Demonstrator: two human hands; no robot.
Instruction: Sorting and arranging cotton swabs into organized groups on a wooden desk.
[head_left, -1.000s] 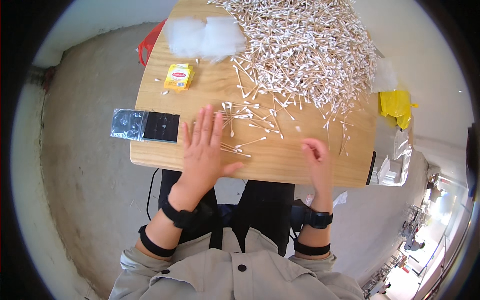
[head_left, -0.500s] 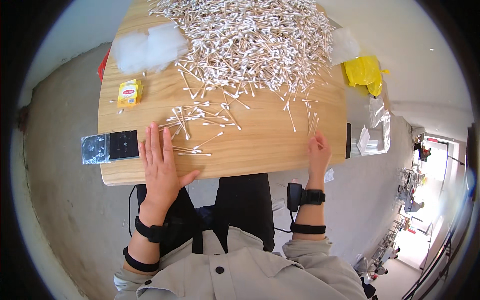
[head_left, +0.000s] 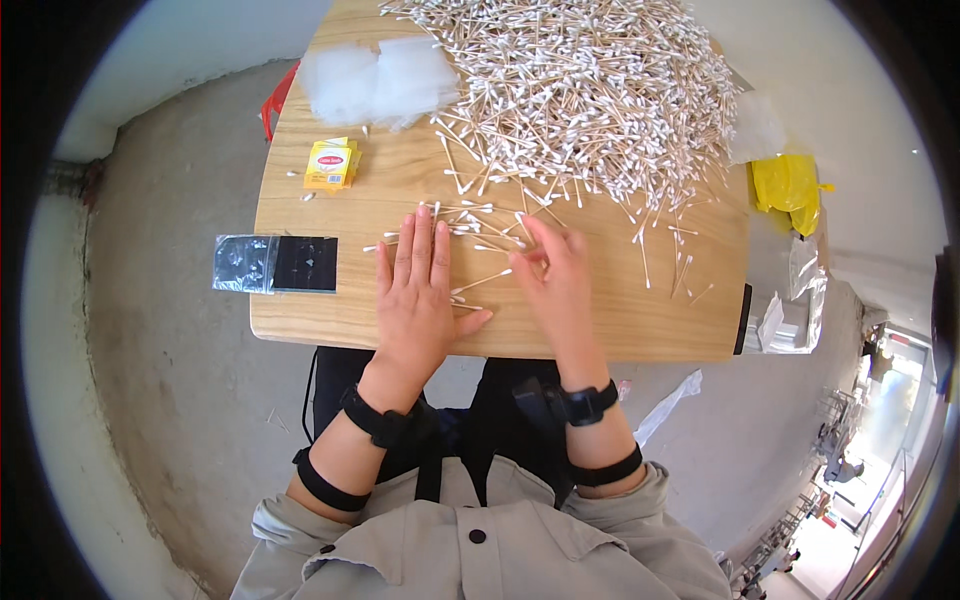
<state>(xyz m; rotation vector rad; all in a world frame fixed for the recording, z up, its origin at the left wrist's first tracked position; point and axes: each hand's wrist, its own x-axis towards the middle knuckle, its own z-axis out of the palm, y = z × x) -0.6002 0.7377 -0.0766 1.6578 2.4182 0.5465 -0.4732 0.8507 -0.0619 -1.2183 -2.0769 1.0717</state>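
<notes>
My left hand [head_left: 413, 283] lies flat on the wooden table with its fingers stretched out, covering part of a small loose group of cotton swabs [head_left: 476, 220]. Some swab tips stick out past its fingers and beside its thumb. Just to the right, my right hand [head_left: 560, 280] reaches over the same group, its thumb and index finger curved but apart near the swab ends. I see no swab held between them. Behind both hands rises a large heap of white-tipped cotton swabs [head_left: 600, 90] with wooden sticks.
Clear plastic bags [head_left: 378, 82] lie at the far left, with a stack of yellow cards [head_left: 331, 165] nearer. A black flat case [head_left: 306, 263] in clear wrap overhangs the left edge. Beyond the right edge are a yellow bag [head_left: 787, 190] and crumpled silvery packaging [head_left: 808, 290].
My right hand has moved left from the table's right side to the loose swabs beside my left hand. The whole view has shifted, with the table now further right.
</notes>
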